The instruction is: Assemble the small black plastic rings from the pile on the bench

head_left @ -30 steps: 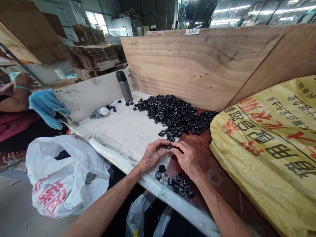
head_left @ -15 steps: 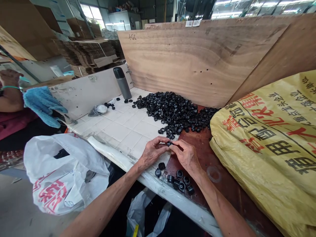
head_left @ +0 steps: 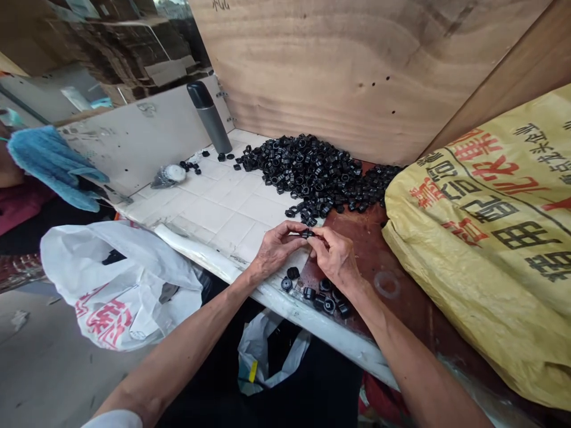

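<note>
Between the fingertips of both hands is a small black plastic ring-like part, partly hidden by the fingers. My left hand pinches it from the left, and my right hand grips it from the right. Just beyond them spreads a large pile of black plastic rings on the tiled tabletop. Nearer to me, below the hands, several black round caps lie loose on the reddish-brown board. Two more, one a black cap, sit by the table edge.
A yellow woven sack fills the right side. A wooden panel closes off the back. At left are a grey thermos, a small clear bag, a blue towel and a white plastic bag. Another person's sleeve shows far left.
The camera has tilted downward, so the scene sits higher in view and an open bag below the table shows more. Both hands still hold the small black part, with slightly shifted fingers.
</note>
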`<state>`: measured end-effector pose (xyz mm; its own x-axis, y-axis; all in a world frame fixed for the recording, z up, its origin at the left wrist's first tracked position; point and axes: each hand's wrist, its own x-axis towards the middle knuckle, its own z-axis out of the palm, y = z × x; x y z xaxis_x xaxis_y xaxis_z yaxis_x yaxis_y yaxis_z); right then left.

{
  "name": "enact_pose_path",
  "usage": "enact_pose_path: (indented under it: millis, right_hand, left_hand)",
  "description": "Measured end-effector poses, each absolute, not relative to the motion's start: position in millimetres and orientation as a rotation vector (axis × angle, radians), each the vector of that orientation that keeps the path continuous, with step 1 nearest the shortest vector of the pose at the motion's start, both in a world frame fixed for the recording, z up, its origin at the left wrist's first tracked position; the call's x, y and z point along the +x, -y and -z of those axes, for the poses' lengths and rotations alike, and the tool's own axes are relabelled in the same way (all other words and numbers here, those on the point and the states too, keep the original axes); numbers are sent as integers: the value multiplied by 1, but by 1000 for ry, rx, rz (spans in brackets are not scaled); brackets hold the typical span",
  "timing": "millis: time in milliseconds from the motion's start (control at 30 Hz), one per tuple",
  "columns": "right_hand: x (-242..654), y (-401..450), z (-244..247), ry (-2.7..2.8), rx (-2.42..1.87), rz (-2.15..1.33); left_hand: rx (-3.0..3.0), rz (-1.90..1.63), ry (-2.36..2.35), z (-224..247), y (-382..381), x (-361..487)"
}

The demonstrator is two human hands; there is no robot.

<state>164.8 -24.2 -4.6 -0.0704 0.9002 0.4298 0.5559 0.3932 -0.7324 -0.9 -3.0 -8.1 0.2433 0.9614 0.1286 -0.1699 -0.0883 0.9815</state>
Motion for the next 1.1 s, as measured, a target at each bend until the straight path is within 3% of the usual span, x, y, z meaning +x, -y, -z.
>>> enact_pose_path:
  millis: [167, 467, 700, 1100]
  right_hand:
    - [167, 22, 9, 1885, -1371, -334]
    - [166, 24, 2, 1754, -1254, -528]
    - [168, 21, 7, 1829, -1430, -356]
    - [169, 25, -1, 1756, -1421, -645]
  left_hand:
    - [1337, -1144, -823, 13, 3, -1]
    - [1269, -1158, -796, 10, 4, 0]
    - [1310, -1129, -807, 12, 4, 0]
    - [1267, -1127, -795, 10, 3, -2]
